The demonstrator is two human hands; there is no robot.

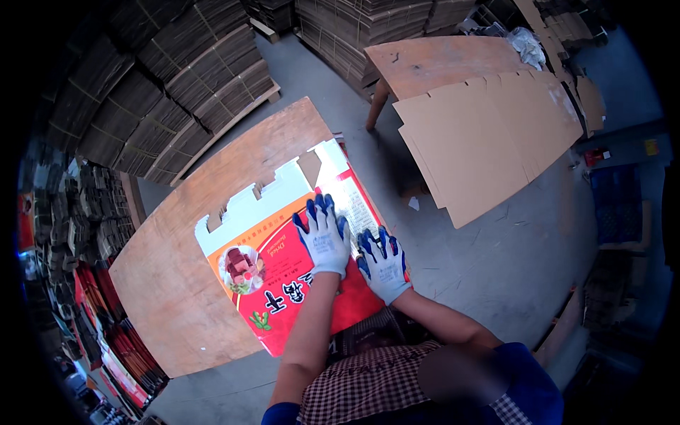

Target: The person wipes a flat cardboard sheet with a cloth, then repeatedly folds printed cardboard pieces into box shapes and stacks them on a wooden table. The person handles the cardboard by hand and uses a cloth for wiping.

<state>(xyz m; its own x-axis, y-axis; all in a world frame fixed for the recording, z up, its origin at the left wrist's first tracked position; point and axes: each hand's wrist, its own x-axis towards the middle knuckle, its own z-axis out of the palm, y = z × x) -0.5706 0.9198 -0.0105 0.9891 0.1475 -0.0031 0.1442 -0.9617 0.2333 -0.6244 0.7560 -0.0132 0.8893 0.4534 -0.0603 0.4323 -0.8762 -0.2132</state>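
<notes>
Gloves on both of our hands, white with blue fingertips, press flat on a printed carton blank [283, 262] that lies on the wooden worktable [177, 283]. Our left hand [322, 241] rests with fingers spread wide on the red and orange panel, and our right hand [382, 263] lies just beside it, fingers also spread, near the right edge of the sheet where a white strip of small print runs. Neither hand grips anything; both palms bear down.

We judge the step to be flattening or creasing the blank along that right edge. To do it well we should keep both palms down evenly, hold the sheet square to the table edge so it does not skew, and slide pressure along the fold line instead of lifting.

Farther off to the right, plain brown cardboard sheets [489, 134] lie on a second table [425, 60], and bundled flat cartons [177, 78] are stacked at the far left.
</notes>
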